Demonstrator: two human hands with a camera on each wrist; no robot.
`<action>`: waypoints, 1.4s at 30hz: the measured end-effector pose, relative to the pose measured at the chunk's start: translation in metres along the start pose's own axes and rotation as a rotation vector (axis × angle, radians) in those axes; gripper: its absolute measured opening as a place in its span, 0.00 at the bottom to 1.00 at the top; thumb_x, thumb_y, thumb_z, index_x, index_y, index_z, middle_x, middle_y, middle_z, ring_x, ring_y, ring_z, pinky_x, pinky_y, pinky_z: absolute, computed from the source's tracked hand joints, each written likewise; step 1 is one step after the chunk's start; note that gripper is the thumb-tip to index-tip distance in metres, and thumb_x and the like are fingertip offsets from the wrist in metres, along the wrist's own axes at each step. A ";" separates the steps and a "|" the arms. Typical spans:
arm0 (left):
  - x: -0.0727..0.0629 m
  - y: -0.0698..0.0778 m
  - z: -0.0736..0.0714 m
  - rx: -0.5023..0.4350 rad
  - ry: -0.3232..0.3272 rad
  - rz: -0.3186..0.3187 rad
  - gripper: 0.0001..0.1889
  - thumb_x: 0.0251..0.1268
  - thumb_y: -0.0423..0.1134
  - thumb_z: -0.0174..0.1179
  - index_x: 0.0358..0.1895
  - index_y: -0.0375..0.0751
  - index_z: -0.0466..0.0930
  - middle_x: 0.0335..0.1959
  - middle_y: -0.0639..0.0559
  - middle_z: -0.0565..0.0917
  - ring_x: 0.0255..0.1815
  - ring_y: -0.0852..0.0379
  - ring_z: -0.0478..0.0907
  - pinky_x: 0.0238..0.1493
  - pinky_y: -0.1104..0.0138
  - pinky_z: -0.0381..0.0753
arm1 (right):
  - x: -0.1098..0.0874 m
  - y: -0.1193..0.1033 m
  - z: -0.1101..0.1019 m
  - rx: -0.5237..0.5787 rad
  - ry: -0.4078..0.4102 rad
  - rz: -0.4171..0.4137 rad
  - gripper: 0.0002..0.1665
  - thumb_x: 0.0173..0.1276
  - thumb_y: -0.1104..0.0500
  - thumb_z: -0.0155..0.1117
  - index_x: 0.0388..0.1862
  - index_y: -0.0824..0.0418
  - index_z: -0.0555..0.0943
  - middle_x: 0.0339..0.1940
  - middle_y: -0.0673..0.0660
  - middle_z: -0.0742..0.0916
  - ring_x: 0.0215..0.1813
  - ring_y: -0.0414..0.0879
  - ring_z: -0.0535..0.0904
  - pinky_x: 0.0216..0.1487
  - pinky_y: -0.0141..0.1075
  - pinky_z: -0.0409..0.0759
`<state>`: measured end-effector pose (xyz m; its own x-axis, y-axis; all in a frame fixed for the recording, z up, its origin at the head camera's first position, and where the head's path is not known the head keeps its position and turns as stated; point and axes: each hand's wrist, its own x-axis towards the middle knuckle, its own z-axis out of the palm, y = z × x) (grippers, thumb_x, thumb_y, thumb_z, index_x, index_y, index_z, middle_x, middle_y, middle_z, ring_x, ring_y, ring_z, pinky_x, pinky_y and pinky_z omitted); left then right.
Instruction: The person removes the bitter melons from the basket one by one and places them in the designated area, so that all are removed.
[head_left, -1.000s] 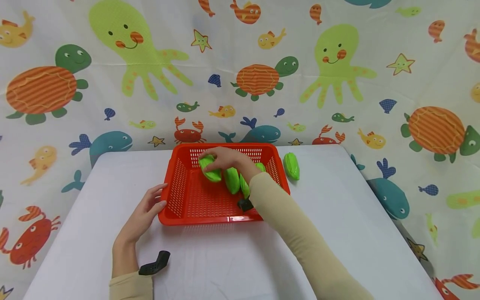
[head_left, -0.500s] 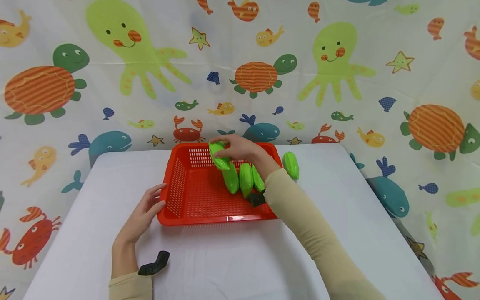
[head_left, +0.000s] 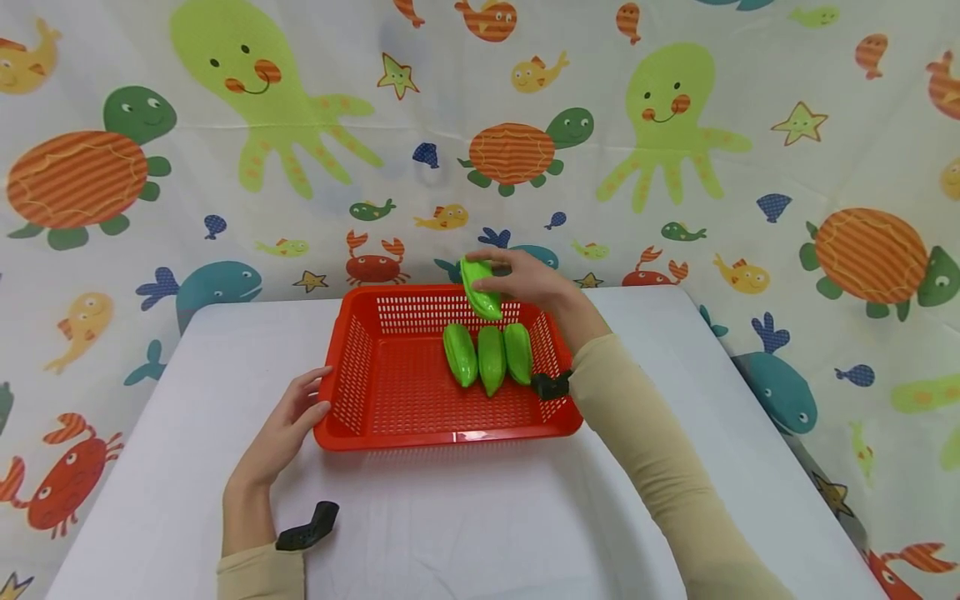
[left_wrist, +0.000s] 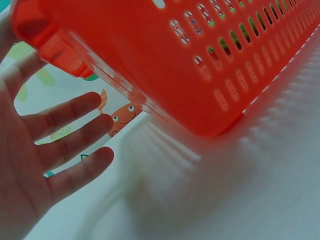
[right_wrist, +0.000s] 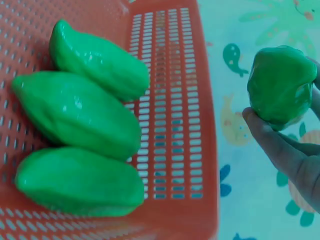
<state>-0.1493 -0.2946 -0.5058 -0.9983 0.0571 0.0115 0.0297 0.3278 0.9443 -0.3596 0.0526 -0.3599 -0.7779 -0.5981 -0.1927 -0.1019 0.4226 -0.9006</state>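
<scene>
In the head view my right hand (head_left: 525, 277) pinches a shiny green ridged fruit (head_left: 480, 292) between thumb and fingers, above the back rim of a red plastic basket (head_left: 420, 439). The right wrist view shows this held green fruit (right_wrist: 280, 87) end-on, beyond the basket wall. Three similar green fruits (head_left: 491, 358) lie side by side on the basket floor, right of its middle. My left hand (head_left: 281, 433) rests at the basket's left side, thumb and fingertips right at the rim. In the left wrist view several of its fingers (left_wrist: 75, 145) extend straight, away from the basket.
The basket stands on a white table (head_left: 450, 508) near its back edge. A curtain (head_left: 450, 75) printed with sea animals hangs behind. Black wrist cameras are strapped to both wrists, the left wrist camera (head_left: 309, 529) close over the table. My right forearm (head_left: 645, 425) reaches across the table's right side.
My right hand has lifted the green fruit and carried it rightward and back. The fruits in the basket are now uncovered, while the one right of the basket is now hidden behind my arm.
</scene>
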 end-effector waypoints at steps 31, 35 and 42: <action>0.004 -0.002 -0.005 0.006 -0.007 -0.010 0.31 0.75 0.47 0.51 0.77 0.54 0.52 0.73 0.41 0.59 0.69 0.43 0.60 0.60 0.48 0.72 | -0.044 0.062 -0.066 0.090 0.217 0.078 0.38 0.68 0.51 0.66 0.74 0.47 0.64 0.78 0.59 0.58 0.75 0.55 0.57 0.68 0.54 0.65; 0.004 -0.002 -0.005 0.002 -0.007 -0.010 0.31 0.75 0.47 0.51 0.77 0.53 0.52 0.73 0.41 0.59 0.69 0.43 0.60 0.60 0.43 0.71 | -0.051 0.076 -0.075 0.081 0.254 0.110 0.38 0.68 0.51 0.66 0.74 0.47 0.63 0.77 0.59 0.59 0.75 0.55 0.57 0.69 0.54 0.65; 0.006 -0.001 -0.006 0.009 -0.012 -0.005 0.31 0.75 0.46 0.51 0.77 0.54 0.52 0.73 0.41 0.60 0.68 0.44 0.60 0.54 0.67 0.73 | -0.059 0.099 -0.089 0.098 0.281 0.131 0.38 0.70 0.56 0.64 0.75 0.50 0.62 0.77 0.61 0.58 0.71 0.57 0.62 0.69 0.53 0.64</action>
<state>-0.1555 -0.3006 -0.5051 -0.9977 0.0671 0.0026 0.0251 0.3367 0.9413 -0.3786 0.1906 -0.4033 -0.9224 -0.3259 -0.2071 0.0602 0.4083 -0.9108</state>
